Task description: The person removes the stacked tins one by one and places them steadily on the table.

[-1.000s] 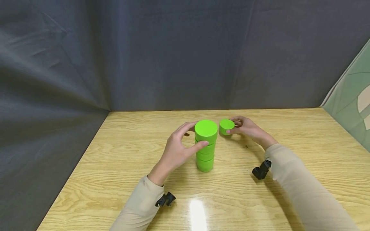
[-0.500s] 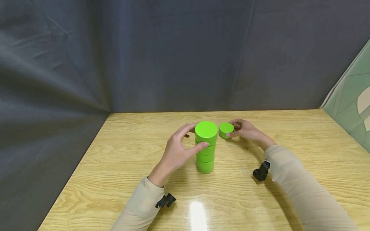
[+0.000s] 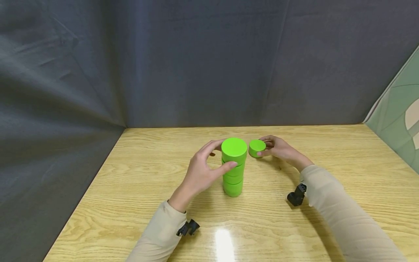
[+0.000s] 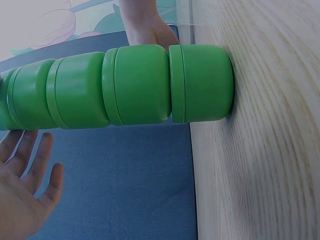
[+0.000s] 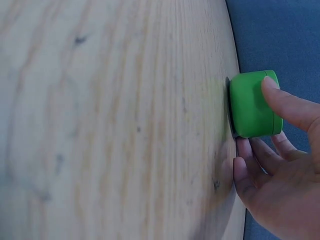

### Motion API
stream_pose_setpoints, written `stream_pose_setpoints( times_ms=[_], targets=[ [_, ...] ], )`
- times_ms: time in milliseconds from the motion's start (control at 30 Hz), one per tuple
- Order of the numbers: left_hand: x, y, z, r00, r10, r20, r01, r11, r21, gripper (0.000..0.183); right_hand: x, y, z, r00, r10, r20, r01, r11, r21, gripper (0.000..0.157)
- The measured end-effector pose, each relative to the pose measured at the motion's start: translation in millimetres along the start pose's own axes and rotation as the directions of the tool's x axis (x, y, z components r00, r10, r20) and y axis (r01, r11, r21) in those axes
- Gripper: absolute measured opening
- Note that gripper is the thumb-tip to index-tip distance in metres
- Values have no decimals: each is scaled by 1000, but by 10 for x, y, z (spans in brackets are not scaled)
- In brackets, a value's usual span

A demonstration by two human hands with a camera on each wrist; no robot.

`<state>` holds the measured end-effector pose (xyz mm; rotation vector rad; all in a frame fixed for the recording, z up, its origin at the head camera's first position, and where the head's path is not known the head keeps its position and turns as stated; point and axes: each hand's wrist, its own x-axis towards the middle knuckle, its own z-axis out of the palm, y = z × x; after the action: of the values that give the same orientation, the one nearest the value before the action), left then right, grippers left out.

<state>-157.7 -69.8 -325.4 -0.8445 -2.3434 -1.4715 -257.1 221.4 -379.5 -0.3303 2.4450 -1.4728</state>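
Note:
A tall upright stack of several round green lidded tins (image 3: pixel 233 178) stands on the wooden table. My left hand (image 3: pixel 200 171) curls round its upper part, thumb on the near side and fingers reaching behind. In the left wrist view the lid seams of the stacked tins (image 4: pixel 142 85) show, and the lowest tin sits on the table. Just right of the stack, my right hand (image 3: pixel 278 147) grips a single green tin (image 3: pixel 257 148) between thumb and fingers. The right wrist view shows that tin (image 5: pixel 252 105) upright, its base right at the tabletop.
The wooden table (image 3: pixel 137 174) ends at a dark cloth backdrop (image 3: pixel 203 65) behind and at the left. A patterned green panel (image 3: pixel 397 109) stands at the right edge. Small black devices (image 3: pixel 297 194) are strapped to both sleeves.
The right hand and its single tin have come slightly down and nearer. The left hand keeps its hold on the stack, and the head view has shifted a little.

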Motion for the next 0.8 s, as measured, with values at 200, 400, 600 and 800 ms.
stream_pose_setpoints(
  times_ms=[200, 400, 600, 800],
  targets=[
    [5, -3, 8, 1000, 2, -1, -2, 1000, 10, 57, -20, -10, -19, 1000, -3, 9, 3, 1000, -4, 69],
    [12, 1, 13, 1000, 10, 3, -10, 1000, 16, 58, -70, -15, -73, 1000, 2, 27, -2, 1000, 1, 71],
    [15, -8, 10, 1000, 10, 26, -11, 1000, 29, 62, -108, -28, -137, 1000, -1, 10, 0, 1000, 17, 71],
    [4, -43, -3, 998, 2, 60, -5, 999, 44, 67, -165, -77, -180, 1000, -3, -9, 4, 999, 35, 71]
  ],
)
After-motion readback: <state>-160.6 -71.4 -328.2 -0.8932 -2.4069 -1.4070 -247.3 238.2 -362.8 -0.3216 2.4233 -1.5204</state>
